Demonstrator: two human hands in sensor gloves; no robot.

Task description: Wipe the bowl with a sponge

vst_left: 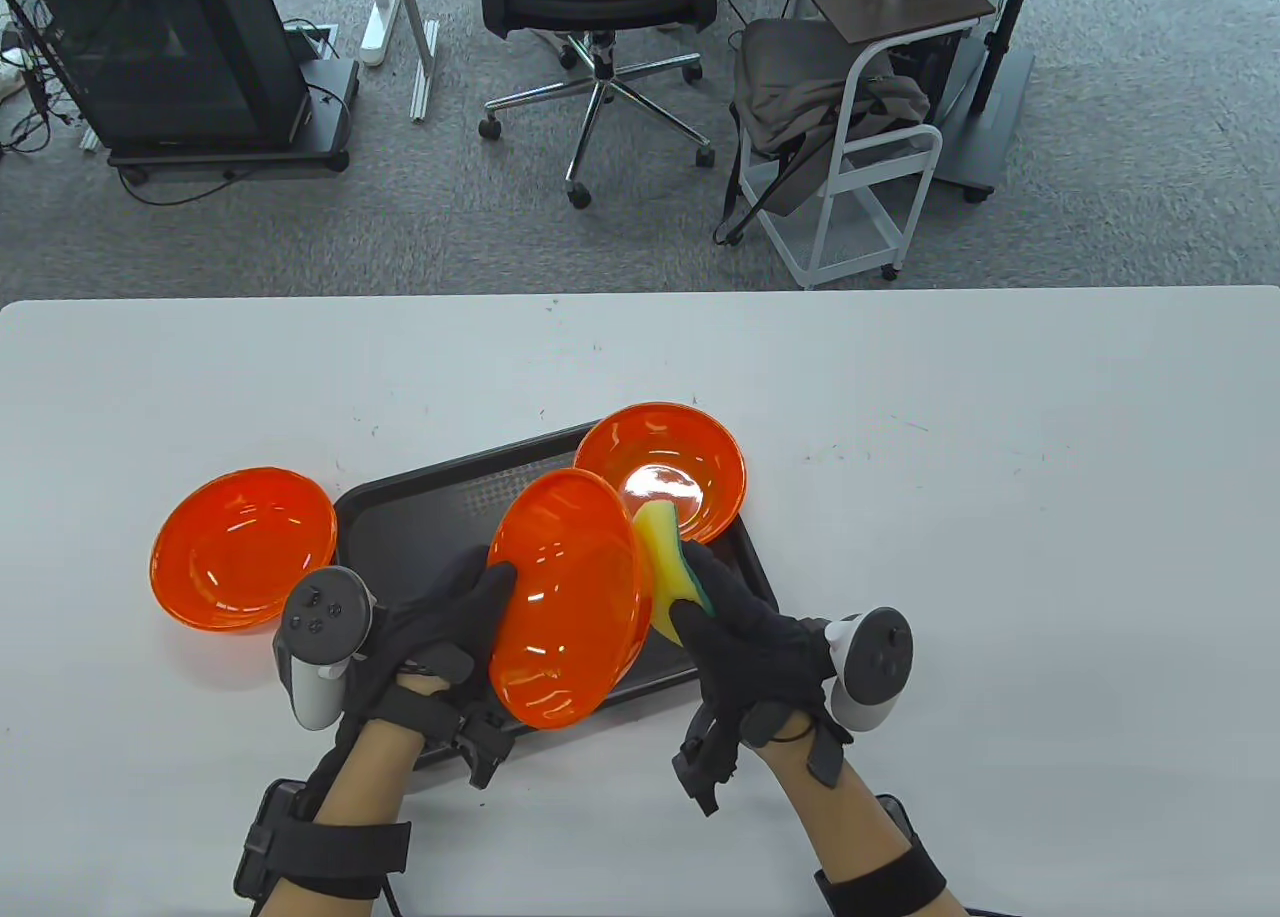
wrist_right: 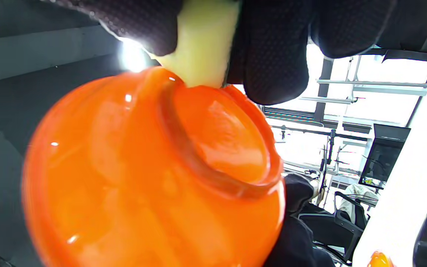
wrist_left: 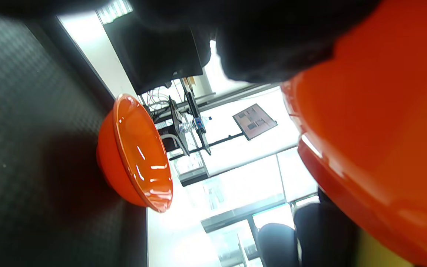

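Table view — spare bowls (vst_left: pixel 243 547) flanking tray (vst_left: pixel 420 517)

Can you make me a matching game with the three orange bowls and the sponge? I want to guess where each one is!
Things:
1. held bowl
2. left bowl
3. far bowl
4. sponge

Places:
A. on the white table, beside the tray
B. gripped by the right hand, against a bowl's underside
C. tilted up in the left hand
D. sitting on the tray's far corner

Pairs: 1-C, 2-A, 3-D, 4-B
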